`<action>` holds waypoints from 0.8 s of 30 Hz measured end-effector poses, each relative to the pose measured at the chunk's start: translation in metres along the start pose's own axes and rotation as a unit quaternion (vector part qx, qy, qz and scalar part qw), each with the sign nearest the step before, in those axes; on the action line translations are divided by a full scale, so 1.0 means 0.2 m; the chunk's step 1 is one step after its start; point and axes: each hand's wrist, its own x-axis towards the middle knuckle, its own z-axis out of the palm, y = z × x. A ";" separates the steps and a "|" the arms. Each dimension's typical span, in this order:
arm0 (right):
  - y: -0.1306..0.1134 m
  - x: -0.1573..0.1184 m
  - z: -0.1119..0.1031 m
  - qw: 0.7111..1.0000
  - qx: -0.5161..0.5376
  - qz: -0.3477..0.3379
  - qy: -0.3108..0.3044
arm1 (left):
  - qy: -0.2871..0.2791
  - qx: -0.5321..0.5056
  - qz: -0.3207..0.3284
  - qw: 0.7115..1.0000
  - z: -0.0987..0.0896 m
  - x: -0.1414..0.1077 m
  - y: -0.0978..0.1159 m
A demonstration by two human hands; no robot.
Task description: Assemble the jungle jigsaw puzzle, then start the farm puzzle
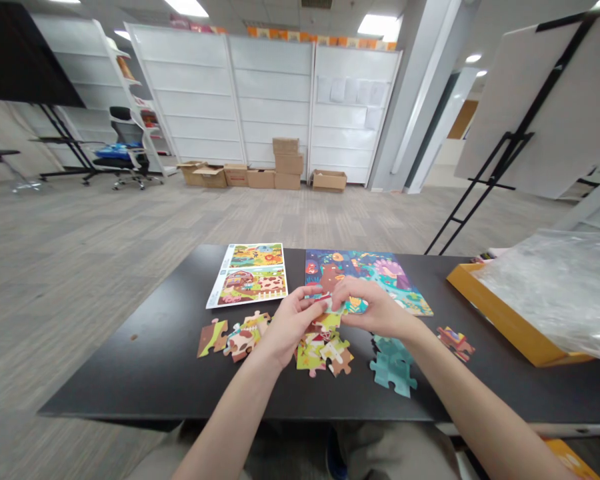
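My left hand [294,321] and my right hand [369,305] meet over the middle of the table. Between their fingertips is a small jigsaw puzzle piece [327,301] with red and white on it; fingers partly cover it. Just below lies a pile of green jigsaw pieces [311,353]. Left of my left hand are cow-patterned pieces [243,339] and a brown-and-green piece [212,337]. Teal pieces [394,368] lie under my right forearm, which hides some of them. Farther right is a small stack of reddish-brown pieces [456,343].
A printed picture sheet [255,275] lies at the back left of the black table [155,353]. A colourful picture board [393,277] lies behind my hands. At right stands a yellow box [505,320] with clear plastic wrap [560,287]. Beyond are cardboard boxes [287,163] and an easel board [520,107].
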 end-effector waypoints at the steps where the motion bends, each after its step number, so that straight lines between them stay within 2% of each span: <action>1: 0.00 0.00 -0.01 1.000 -0.015 -0.002 -0.008 | 0.009 0.016 0.013 1.000 -0.01 0.01 0.00; 3: 0.01 0.00 -0.05 0.999 -0.043 0.012 -0.015 | 0.022 0.057 0.041 0.997 -0.03 0.02 -0.01; 6: 0.02 -0.02 -0.15 0.994 -0.066 0.083 0.010 | 0.022 0.152 0.088 0.984 -0.06 0.03 -0.01; 9: 0.03 -0.04 -0.24 0.984 -0.063 0.162 0.048 | 0.006 0.290 0.134 0.948 -0.06 0.01 -0.02; 11: 0.04 -0.05 -0.29 0.975 -0.072 0.205 0.049 | 0.003 0.378 0.150 0.914 -0.04 -0.01 -0.03; 14: 0.09 -0.08 -0.34 0.954 -0.124 0.273 -0.013 | -0.001 0.453 0.154 0.878 0.01 -0.03 -0.04; 17: 0.15 -0.13 -0.38 0.911 -0.159 0.363 -0.112 | -0.022 0.476 0.159 0.865 0.04 -0.04 -0.07; 19: 0.18 -0.16 -0.40 0.886 -0.169 0.404 -0.153 | -0.037 0.487 0.166 0.857 0.06 -0.03 -0.10; 24: 0.19 -0.19 -0.40 0.871 -0.172 0.411 -0.207 | -0.047 0.534 0.187 0.823 0.09 0.02 -0.14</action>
